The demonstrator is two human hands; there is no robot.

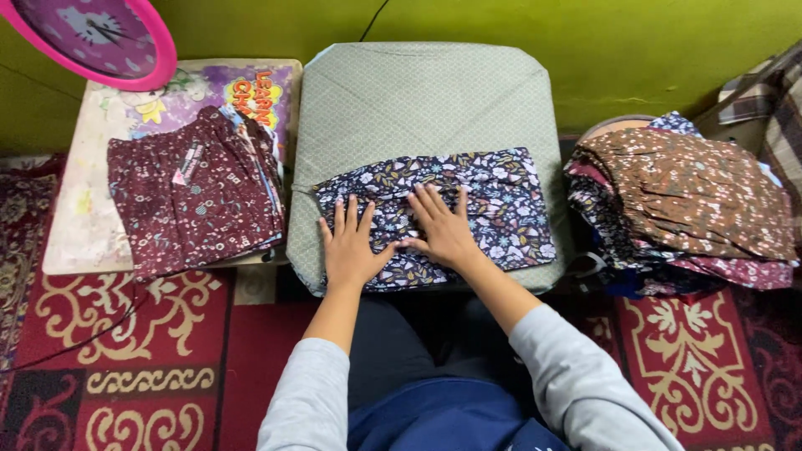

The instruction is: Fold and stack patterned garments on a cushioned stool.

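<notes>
A dark blue floral garment lies folded on a padded board covered in pale green cloth. My left hand rests flat on the garment's near left part, fingers spread. My right hand presses flat on its middle, fingers pointing away and to the left. Both palms lie on the cloth and neither hand grips anything.
A stack of folded maroon patterned garments sits on a low colourful board at left. A heap of brown and floral clothes lies at right. A pink-rimmed clock hangs top left. Red patterned carpet covers the floor; a green wall stands behind.
</notes>
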